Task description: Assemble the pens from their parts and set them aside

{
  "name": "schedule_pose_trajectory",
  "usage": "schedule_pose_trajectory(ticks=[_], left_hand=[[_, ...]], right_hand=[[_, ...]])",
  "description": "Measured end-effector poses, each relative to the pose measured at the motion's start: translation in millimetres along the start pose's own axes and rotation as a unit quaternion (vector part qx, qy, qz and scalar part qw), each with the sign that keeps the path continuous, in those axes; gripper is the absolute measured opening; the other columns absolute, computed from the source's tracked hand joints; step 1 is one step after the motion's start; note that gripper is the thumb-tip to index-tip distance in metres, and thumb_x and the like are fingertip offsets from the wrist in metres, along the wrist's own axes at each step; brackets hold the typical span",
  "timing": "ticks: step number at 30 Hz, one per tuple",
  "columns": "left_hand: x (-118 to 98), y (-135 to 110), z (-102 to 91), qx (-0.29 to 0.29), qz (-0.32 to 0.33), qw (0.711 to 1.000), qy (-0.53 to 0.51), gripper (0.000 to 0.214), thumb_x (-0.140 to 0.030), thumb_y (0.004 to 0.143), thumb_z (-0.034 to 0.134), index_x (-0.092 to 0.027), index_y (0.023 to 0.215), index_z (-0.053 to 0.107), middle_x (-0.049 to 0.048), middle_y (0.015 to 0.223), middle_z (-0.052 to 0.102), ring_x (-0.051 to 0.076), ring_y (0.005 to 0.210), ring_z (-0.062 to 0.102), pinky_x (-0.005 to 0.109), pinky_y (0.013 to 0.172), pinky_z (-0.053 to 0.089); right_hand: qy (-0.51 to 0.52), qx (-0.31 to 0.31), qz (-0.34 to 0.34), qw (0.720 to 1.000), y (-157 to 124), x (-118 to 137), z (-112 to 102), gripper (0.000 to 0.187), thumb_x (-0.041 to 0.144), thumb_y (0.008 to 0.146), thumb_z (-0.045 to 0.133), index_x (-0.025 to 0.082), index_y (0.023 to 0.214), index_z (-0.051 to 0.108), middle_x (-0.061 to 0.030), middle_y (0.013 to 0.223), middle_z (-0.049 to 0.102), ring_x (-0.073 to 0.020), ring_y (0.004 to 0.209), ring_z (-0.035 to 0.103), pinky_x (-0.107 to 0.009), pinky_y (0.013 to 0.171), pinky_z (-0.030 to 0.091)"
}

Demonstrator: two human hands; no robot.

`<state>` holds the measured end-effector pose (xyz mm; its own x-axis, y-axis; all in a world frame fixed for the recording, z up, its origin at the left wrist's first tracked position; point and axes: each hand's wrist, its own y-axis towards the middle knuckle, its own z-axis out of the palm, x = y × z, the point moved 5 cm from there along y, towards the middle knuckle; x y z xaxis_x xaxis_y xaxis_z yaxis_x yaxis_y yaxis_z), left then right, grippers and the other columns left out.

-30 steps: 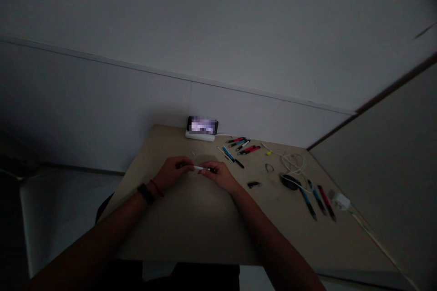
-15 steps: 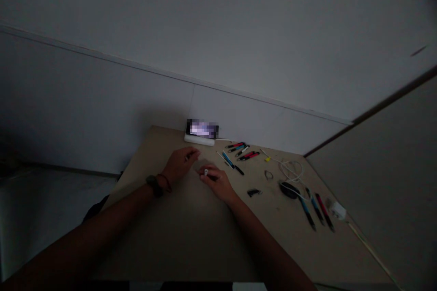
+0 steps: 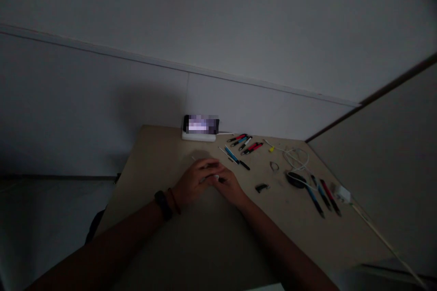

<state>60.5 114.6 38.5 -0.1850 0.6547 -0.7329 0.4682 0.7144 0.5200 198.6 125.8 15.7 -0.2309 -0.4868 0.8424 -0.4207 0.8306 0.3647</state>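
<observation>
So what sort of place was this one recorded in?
Most likely a dimly lit desk in an office or study cubicle: a tan table set into a corner of blank partition walls, a phone propped on a white stand, loose pens and a white cable.

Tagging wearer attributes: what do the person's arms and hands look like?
No sleeves or gloves in view. The left hand has a dark watch-like wristband at the wrist and, beside it, a thin reddish cord bracelet. The right hand and its wrist show nothing worn; too dim to rule out rings.
</observation>
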Motion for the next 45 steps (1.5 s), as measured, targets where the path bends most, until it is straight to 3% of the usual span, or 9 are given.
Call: schedule_pose_trajectory(ticks=[4,9,12,14,16,19,24,34,45], left_hand=[[5,1,2.8,0.008,-0.006,1.0,-0.028,0.038,-0.033,0.096,0.06,-0.028,0.134,0.064,0.0103,0.139,0.059,0.027,0.127,0.056,0.045,0.109,0.045],[3,3,-2.5,-0.033,-0.007,0.998,-0.046,0.023,-0.024,0.096,0.06,-0.028,0.113,0.075,0.0081,0.129,0.064,0.024,0.119,0.06,0.045,0.105,0.049],[2,4,-7.8,-0.06,-0.019,0.998,-0.025,0.02,-0.023,0.095,0.062,-0.028,0.108,0.076,0.0076,0.129,0.064,0.023,0.118,0.061,0.045,0.103,0.05],[3,4,-8.8,-0.058,-0.02,0.998,-0.015,0.019,-0.023,0.095,0.063,-0.027,0.107,0.076,0.0073,0.127,0.065,0.023,0.117,0.062,0.043,0.101,0.051],[4,4,-9.4,-0.055,-0.018,0.998,-0.013,0.018,-0.024,0.095,0.063,-0.026,0.106,0.076,0.0075,0.125,0.066,0.022,0.115,0.062,0.042,0.1,0.052],[6,4,-11.4,-0.058,-0.02,0.998,-0.016,0.017,-0.026,0.095,0.063,-0.024,0.106,0.076,0.0082,0.122,0.067,0.022,0.113,0.063,0.041,0.099,0.052],[7,5,-17.3,-0.068,-0.031,0.997,-0.01,0.019,-0.031,0.096,0.06,-0.022,0.107,0.074,0.0082,0.112,0.07,0.021,0.106,0.065,0.039,0.094,0.053],[9,5,-15.4,-0.044,-0.053,0.998,-0.001,0.021,-0.034,0.097,0.058,-0.02,0.102,0.073,0.0079,0.102,0.07,0.019,0.096,0.066,0.034,0.083,0.053],[12,5,-17.0,-0.059,-0.077,0.995,0.002,0.021,-0.034,0.097,0.058,-0.019,0.101,0.071,0.0074,0.101,0.07,0.019,0.094,0.066,0.033,0.085,0.052]], right_hand=[[-0.01,0.011,-0.009,1.0,-2,1,4,0.051,0.065,0.092,0.051,0.021,0.089,0.076,-0.0071,0.091,0.071,-0.0214,0.088,0.065,-0.034,0.081,0.052],[-0.078,-0.011,-0.005,0.997,2,4,-4,0.029,0.046,0.089,0.065,0.022,0.103,0.073,-0.0084,0.108,0.07,-0.0224,0.098,0.064,-0.034,0.084,0.051],[-0.159,-0.084,0.042,0.983,4,-5,-30,0.022,0.035,0.088,0.065,0.019,0.101,0.071,-0.0066,0.09,0.069,-0.0197,0.08,0.063,-0.031,0.073,0.051],[-0.232,-0.152,0.101,0.955,4,-15,-54,0.017,0.028,0.086,0.063,0.017,0.096,0.071,-0.0058,0.084,0.067,-0.0189,0.073,0.061,-0.03,0.07,0.05],[-0.296,-0.18,0.15,0.926,2,-22,-71,0.014,0.024,0.086,0.062,0.016,0.091,0.071,-0.0063,0.087,0.068,-0.0186,0.074,0.061,-0.031,0.074,0.049],[-0.371,-0.146,0.199,0.895,2,-28,-80,0.017,0.024,0.087,0.061,0.016,0.096,0.073,-0.0088,0.095,0.069,-0.0204,0.085,0.063,-0.031,0.082,0.048],[-0.437,-0.1,0.253,0.857,3,-28,-75,0.023,0.029,0.093,0.059,0.017,0.106,0.075,-0.0117,0.104,0.067,-0.0237,0.098,0.062,-0.031,0.086,0.046],[-0.443,-0.088,0.258,0.854,6,-29,-75,0.023,0.031,0.096,0.058,0.017,0.104,0.074,-0.0112,0.105,0.066,-0.022,0.096,0.062,-0.03,0.084,0.046],[-0.42,-0.007,0.24,0.875,11,-23,-57,0.017,0.022,0.093,0.059,0.015,0.098,0.073,-0.0126,0.108,0.066,-0.024,0.101,0.063,-0.031,0.09,0.046]])
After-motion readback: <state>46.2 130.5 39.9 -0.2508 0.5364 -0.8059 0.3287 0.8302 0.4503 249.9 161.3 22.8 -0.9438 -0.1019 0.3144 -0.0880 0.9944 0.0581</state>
